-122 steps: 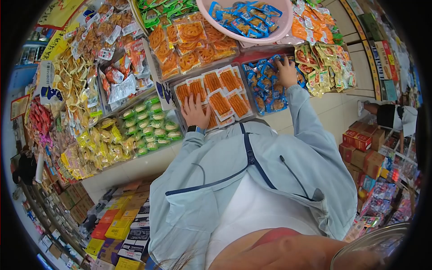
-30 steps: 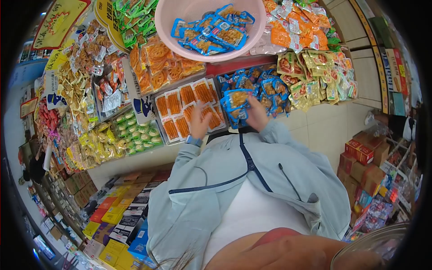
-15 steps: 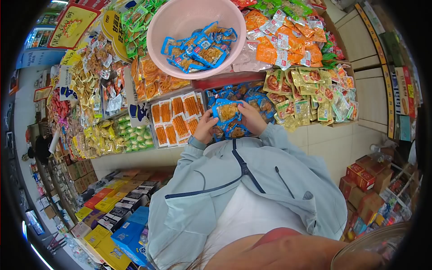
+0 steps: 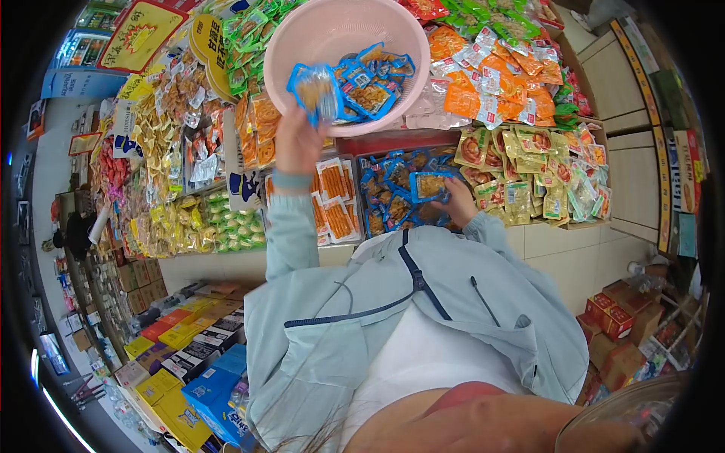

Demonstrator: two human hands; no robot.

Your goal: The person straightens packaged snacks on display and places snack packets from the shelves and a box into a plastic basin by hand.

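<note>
My left hand [image 4: 298,143] reaches up to the near rim of a pink plastic basin [image 4: 272,64]. Its fingers, smeared by motion, are closed on a blue-edged snack packet [image 4: 317,94], which is tilted over the basin's left side. Several more blue packets [image 4: 371,98] lie in a pile inside. Lower down, my right hand [image 4: 458,202] pinches the right edge of another blue snack packet [image 4: 429,186]. That one is just above a dark tray [image 4: 361,164] of similar packets, some hidden behind the hand.
White packs of orange sticks [image 4: 332,192] lie left of the tray. Gold packets [image 4: 521,166] are to the right, orange packets [image 4: 461,94] behind them. Small green-and-white packets [image 4: 230,223] fill the left front. Cardboard boxes [image 4: 181,408] stand on the floor at lower left.
My left hand has moved up and left from the tray to the basin with a blue packet. My right hand has shifted slightly right and down, with a packet in its fingers.
</note>
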